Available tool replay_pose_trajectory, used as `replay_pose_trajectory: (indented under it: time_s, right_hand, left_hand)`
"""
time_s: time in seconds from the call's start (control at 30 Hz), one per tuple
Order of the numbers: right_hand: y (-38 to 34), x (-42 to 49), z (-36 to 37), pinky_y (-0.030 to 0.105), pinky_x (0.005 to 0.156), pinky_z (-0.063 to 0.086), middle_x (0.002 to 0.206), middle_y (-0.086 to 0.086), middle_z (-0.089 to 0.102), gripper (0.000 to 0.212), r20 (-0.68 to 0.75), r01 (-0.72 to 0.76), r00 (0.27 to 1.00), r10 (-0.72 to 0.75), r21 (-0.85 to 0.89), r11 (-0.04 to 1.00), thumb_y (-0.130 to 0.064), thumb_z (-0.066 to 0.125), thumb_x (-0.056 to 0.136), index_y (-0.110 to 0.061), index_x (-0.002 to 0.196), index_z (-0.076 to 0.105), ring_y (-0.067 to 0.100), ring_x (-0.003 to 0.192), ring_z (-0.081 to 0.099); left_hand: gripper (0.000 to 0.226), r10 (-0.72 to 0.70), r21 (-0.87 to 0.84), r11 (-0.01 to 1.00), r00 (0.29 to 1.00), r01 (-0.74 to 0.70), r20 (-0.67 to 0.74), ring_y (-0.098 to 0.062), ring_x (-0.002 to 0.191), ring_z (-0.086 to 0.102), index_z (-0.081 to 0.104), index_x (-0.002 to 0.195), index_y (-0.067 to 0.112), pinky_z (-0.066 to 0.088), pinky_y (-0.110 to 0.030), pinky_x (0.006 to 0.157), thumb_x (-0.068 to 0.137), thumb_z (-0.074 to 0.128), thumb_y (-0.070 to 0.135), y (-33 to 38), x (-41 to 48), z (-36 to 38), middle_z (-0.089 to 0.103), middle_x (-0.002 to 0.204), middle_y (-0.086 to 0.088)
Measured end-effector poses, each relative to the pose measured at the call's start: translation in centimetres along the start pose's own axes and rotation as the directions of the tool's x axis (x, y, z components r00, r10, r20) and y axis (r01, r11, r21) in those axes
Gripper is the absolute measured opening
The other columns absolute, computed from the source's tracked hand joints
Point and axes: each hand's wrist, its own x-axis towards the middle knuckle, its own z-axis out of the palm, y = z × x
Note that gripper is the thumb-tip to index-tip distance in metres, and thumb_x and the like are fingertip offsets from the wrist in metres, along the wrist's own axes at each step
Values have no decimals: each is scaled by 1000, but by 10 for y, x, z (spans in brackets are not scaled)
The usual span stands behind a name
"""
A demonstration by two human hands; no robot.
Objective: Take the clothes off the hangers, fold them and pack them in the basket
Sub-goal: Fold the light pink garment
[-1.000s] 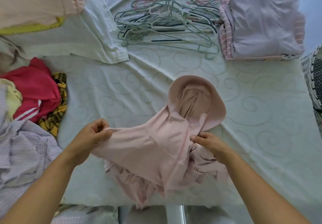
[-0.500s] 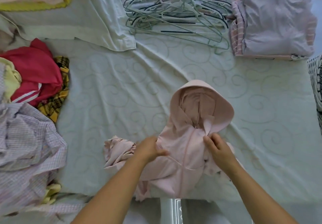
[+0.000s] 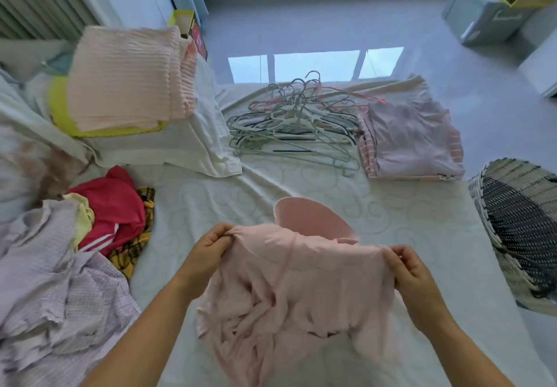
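Our left hand (image 3: 208,248) and right hand (image 3: 407,269) each pinch a shoulder of the soft pink hooded cotton top (image 3: 295,290), stretched between them.

The bed (image 3: 391,221) holds a heap of hangers (image 3: 292,127), folded clothes (image 3: 413,142) beside them — and loose clothes (image 3: 60,266) at the left.
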Motion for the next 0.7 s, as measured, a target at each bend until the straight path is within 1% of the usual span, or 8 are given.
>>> replay_pose_trajectory:
  time_s: [0.13,0.23,0.3,0.37,0.43,0.53,0.63,0.7]
  right_hand:
    - [-70,-6,-13,28,58,31,71,4,44,23,-96,85,992,-80,45,995,-20,46,97,-10,77,52,15,66,39]
    - [-123,-8,-26,34,65,36,77,12,50,24,-16,132,991,-132,44,990,-18,46,97,-15,79,61,26,79,46]
    - [-159,-12,-30,39,79,45,87,18,56,18,84,79,992,-92,147,986,-27,55,93,-14,98,66,32,90,53]
    - [-186,-14,-37,26,68,45,81,9,55,48,243,113,964,-111,9,994,-52,74,69,-11,92,62,22,80,51]
    - [-209,-16,-40,14,53,35,71,2,51,38,343,224,928,-143,-212,951,-38,78,70,-9,80,55,13,67,45]
    - [-241,-16,-48,9,48,32,64,-1,49,18,286,369,913,-290,-281,886,-12,72,80,-5,75,56,10,61,42]
    - [-281,-27,-53,9,52,33,66,-1,55,11,172,520,853,-492,-218,826,-11,70,81,-9,75,61,2,58,46]
    - [-305,-34,-55,7,53,35,72,-2,61,9,98,595,803,-588,-190,781,-15,68,83,-12,76,64,-6,56,49]
  left_hand:
    - [20,133,114,983,985,-145,108,-8,78,57,68,84,25,44,-22,73,77,50,28,70,-23,-9,64,79,7]
    - [19,212,52,974,967,-221,141,-5,72,60,69,85,15,48,-15,67,73,56,24,116,-41,-21,67,74,6]
    - [17,243,-16,970,961,-243,129,-7,71,61,72,79,14,50,-14,65,67,68,26,142,-52,-33,68,74,3]
    - [39,284,-68,958,950,-277,127,-9,70,63,75,77,15,52,-17,63,50,86,42,163,-63,-43,69,75,-1]
    - [59,301,-114,950,949,-290,94,-11,66,63,75,76,14,52,-18,60,33,90,52,182,-75,-50,69,73,-4]
    - [63,332,-161,936,937,-313,112,-12,63,62,73,77,9,51,-19,55,30,93,46,211,-93,-55,67,72,-6]
    - [57,299,-223,939,944,-264,143,-15,65,62,73,80,10,52,-21,56,38,92,42,225,-110,-64,67,77,-8]
    - [50,165,-206,970,972,-129,166,-18,72,63,74,86,10,50,-27,63,55,84,48,215,-114,-70,67,86,-12]
